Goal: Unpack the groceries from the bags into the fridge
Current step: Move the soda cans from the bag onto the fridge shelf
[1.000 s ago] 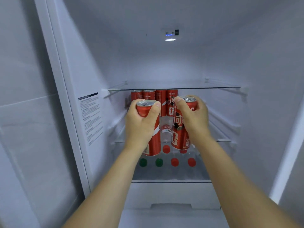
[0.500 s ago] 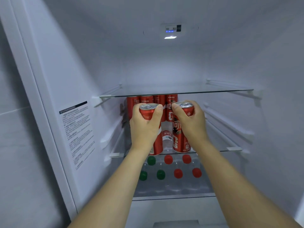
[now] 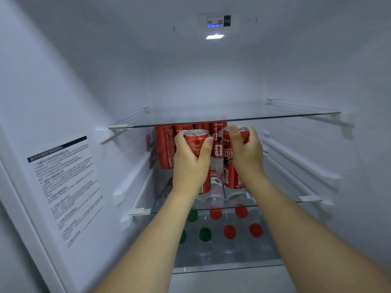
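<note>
Two red cans are up in the middle of the frame, inside the fridge: the left hand has its fingers wrapped round the left can, and the right hand is gripping the right can. Both sit just under the upper glass shelf, over the middle shelf, with more red cans lined up behind and bottles with red and green caps on the shelf below.
</note>
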### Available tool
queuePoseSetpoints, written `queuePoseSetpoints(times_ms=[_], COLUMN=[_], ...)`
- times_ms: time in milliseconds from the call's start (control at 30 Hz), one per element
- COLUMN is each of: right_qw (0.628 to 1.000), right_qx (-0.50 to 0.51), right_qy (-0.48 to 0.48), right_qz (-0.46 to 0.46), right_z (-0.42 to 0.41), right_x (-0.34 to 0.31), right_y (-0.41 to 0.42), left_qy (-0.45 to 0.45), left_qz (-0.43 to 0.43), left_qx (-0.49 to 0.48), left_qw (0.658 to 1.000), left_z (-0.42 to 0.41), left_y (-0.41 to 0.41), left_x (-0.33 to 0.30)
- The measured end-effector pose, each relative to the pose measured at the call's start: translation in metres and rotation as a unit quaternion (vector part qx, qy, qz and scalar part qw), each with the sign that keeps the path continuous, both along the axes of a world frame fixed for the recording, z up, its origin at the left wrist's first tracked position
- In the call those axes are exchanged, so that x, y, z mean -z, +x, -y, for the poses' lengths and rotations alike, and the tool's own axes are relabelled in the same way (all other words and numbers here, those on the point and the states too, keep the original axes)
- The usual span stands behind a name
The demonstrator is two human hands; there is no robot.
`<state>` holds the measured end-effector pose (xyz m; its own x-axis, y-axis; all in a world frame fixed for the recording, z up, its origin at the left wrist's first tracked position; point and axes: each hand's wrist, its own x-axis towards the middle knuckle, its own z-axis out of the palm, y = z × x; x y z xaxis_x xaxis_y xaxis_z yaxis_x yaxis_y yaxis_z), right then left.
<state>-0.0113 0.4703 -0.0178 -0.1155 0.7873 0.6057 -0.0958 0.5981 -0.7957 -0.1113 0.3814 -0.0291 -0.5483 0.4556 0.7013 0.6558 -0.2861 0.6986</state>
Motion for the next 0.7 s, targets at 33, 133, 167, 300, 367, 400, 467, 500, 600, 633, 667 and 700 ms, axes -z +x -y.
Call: queuePoseSetpoints(times_ms=[33,133,167,300,367,400,467,500,600,633,667,700], right_qw=[1.000,1.000,1.000,0.999,0.999,0.999,0.999,0.999,0.999,0.998,0.998,0.998], right_qx=[0.000,-0.007,-0.010,-0.013,-0.013,-0.012,-0.009,-0.009,-0.011,-0.012,-0.012,-0.013], right_qy=[0.001,0.006,0.008,0.021,0.023,0.023,0.022,0.022,0.020,0.020,0.022,0.025], right_qz=[0.000,0.004,0.006,0.021,0.027,0.029,0.033,0.035,0.049,0.053,0.057,0.058], right_z=[-0.004,-0.012,-0.015,-0.031,-0.038,-0.041,-0.045,-0.047,-0.054,-0.055,-0.057,-0.058], right_x=[0.001,0.003,0.004,0.006,0.007,0.008,0.008,0.008,0.008,0.007,0.007,0.007], right_y=[-0.003,-0.012,-0.014,-0.025,-0.029,-0.032,-0.035,-0.036,-0.039,-0.040,-0.040,-0.041], left_qy=[-0.012,-0.046,-0.055,-0.076,-0.103,-0.119,-0.134,-0.134,-0.132,-0.130,-0.126,-0.120], left_qz=[-0.006,-0.016,-0.020,-0.039,-0.053,-0.057,-0.063,-0.063,-0.055,-0.052,-0.053,-0.058], left_qx=[0.006,0.022,0.023,-0.001,-0.049,-0.074,-0.099,-0.106,-0.116,-0.117,-0.119,-0.125], left_qw=[1.000,0.999,0.998,0.996,0.992,0.988,0.984,0.983,0.983,0.983,0.983,0.983], left_z=[-0.003,-0.013,-0.016,-0.030,-0.038,-0.041,-0.046,-0.049,-0.058,-0.061,-0.063,-0.065], left_y=[-0.001,-0.005,-0.006,-0.011,-0.014,-0.016,-0.017,-0.017,-0.017,-0.017,-0.017,-0.017], left_x=[-0.001,-0.003,-0.003,-0.002,-0.003,-0.003,-0.004,-0.003,-0.002,-0.002,-0.002,-0.001])
